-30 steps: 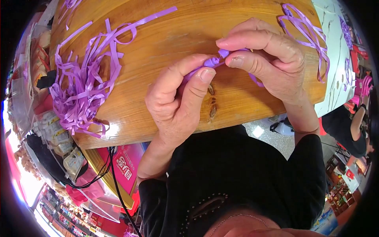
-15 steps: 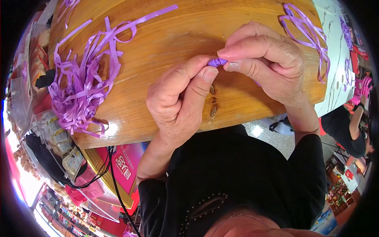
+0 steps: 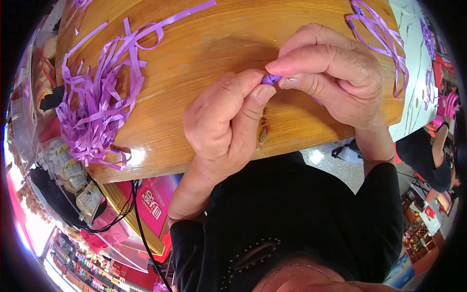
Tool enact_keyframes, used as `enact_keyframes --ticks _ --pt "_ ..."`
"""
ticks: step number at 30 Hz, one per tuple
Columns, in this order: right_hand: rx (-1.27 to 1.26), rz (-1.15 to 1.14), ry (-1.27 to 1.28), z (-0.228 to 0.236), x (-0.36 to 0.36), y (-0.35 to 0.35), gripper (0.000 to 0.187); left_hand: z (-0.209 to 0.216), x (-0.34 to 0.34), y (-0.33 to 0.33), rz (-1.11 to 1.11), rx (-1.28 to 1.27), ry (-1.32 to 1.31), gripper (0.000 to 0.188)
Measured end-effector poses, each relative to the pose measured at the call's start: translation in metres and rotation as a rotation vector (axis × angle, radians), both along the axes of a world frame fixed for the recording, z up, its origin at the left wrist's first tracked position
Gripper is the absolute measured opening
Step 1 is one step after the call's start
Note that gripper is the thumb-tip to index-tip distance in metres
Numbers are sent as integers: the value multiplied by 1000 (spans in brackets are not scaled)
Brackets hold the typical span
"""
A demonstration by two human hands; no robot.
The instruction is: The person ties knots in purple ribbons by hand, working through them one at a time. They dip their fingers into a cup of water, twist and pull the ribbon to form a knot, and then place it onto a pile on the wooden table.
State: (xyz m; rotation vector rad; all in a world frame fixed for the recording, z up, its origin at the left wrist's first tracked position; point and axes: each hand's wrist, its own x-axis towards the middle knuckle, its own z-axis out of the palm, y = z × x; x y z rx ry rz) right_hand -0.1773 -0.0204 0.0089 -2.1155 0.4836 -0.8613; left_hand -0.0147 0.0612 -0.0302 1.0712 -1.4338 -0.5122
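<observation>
Far to the left of the left hand is a small, dark black thing (image 3: 52, 98), too blurry to name. Closer in, to the left of that same hand, sits a messy pile of shiny, flat purple ribbons (image 3: 90, 129) on a brown wooden table (image 3: 194, 53). One long strip pokes out of the pile, up past the left hand.

The left hand (image 3: 219, 117) has its thumb and pointing finger pinched on a small, shiny purple piece (image 3: 270, 79). This piece is right between the two hands, above the wood. The right hand (image 3: 335, 70) pinches the other end of it with its finger and thumb. A bit of purple ribbon (image 3: 316, 100) peeks out under the right hand.

To the right of the right hand lie long purple ribbon loops (image 3: 389, 46). Farther right is a white table with gray lines (image 3: 412, 109). Past it is another person in black clothes (image 3: 423, 160).
</observation>
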Motion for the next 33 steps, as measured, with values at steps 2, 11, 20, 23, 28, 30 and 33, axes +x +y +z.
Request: enact_keyframes --ticks 2,11,20,23,28,30,33 --pt "-33 14 -18 1 0 0 19 1 0 -1 31 -53 -64 17" --pt "-24 5 -23 1 0 1 19 -3 3 -4 123 -203 -270 22" --pt "27 28 -26 -8 2 4 21 -1 0 0 50 -30 19 12" --pt "-4 14 -62 -11 2 6 21 -3 -1 0 4 -14 119 10" --pt "-131 -25 -68 -12 2 8 23 -2 -3 3 -32 32 186 10" --pt "-165 -34 -69 -12 3 8 23 -4 -4 3 -38 32 227 10" --pt "-166 -19 -71 -11 2 7 23 -1 -1 4 -67 44 226 10"
